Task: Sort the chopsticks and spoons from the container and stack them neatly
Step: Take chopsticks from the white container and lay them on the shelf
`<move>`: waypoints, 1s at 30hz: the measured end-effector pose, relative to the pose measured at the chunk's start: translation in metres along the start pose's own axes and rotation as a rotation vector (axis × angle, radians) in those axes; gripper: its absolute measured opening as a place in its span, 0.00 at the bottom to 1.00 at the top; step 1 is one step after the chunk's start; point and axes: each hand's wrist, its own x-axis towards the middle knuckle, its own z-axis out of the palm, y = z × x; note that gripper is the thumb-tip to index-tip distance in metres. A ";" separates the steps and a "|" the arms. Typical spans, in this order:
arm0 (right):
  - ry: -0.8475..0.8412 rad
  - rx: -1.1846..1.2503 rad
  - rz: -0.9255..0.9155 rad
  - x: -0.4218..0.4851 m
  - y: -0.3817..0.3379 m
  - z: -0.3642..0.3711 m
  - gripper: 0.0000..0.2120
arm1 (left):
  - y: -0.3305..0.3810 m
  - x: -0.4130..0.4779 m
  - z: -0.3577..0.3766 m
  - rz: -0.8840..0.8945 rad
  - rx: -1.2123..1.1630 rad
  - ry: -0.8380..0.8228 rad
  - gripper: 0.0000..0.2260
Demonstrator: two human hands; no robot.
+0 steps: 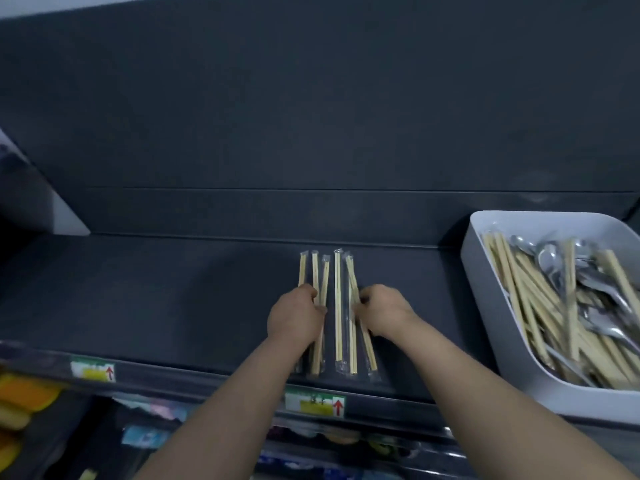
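Left hand [296, 315] and right hand [382, 311], fingers curled, press the chopsticks [338, 306] together; they point from the shelf's [173, 289] front edge to its back.

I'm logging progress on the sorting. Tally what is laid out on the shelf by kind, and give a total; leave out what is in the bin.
Wrapped chopstick pairs: 5
Spoons on the shelf: 0
Total: 5

The left hand and right hand press in on the row from both sides. The white bin holds a mix too jumbled to count.
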 end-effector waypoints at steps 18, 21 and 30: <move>0.771 -0.523 0.107 -0.098 0.147 -0.135 0.08 | 0.198 -0.013 0.036 0.503 -0.161 -0.012 0.09; 0.681 -0.413 0.229 -0.109 0.188 -0.158 0.07 | 0.233 -0.026 0.054 0.580 -0.176 -0.037 0.10; 0.460 -0.127 0.088 -0.062 0.213 -0.188 0.13 | 0.266 -0.029 0.084 0.507 -0.048 -0.046 0.12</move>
